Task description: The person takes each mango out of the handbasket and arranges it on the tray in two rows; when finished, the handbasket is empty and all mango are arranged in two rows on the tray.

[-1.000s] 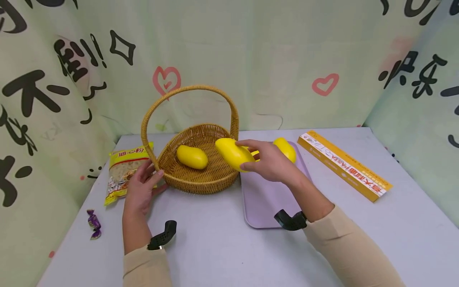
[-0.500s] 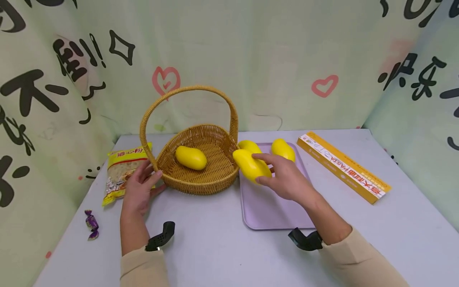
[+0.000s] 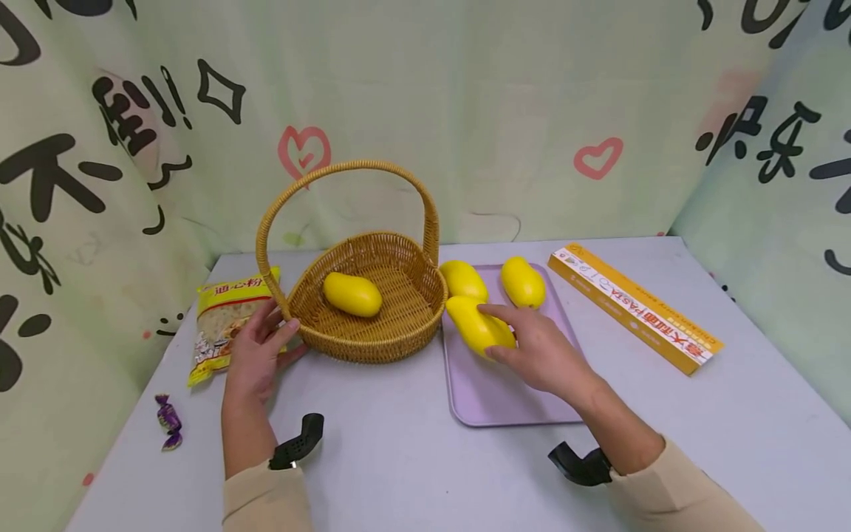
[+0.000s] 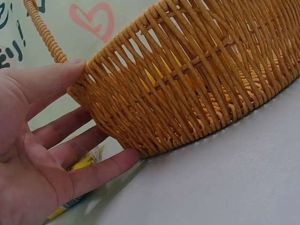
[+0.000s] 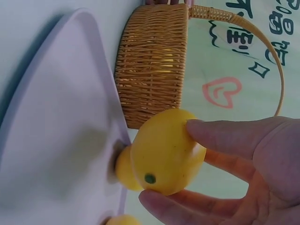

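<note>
In the head view, my right hand pinches a yellow mango between thumb and fingers over the purple tray. The right wrist view shows the held mango's green stem end. Two other mangoes, one at left and one at right, lie at the tray's far end. My left hand touches the left end of a wicker basket, where one mango lies. In the left wrist view, the extended thumb meets the basket's rim and the little finger its base; the other fingertips are hidden behind it.
A yellow bag of pasta lies behind my left hand, and a purple wrapped candy sits near the left edge. On the right is a long orange pasta box. The basket's tall handle arches over its opening.
My right hand has carried its mango from beside the basket's right rim, rightward and down over the tray. The left hand and basket have stayed almost in place.
</note>
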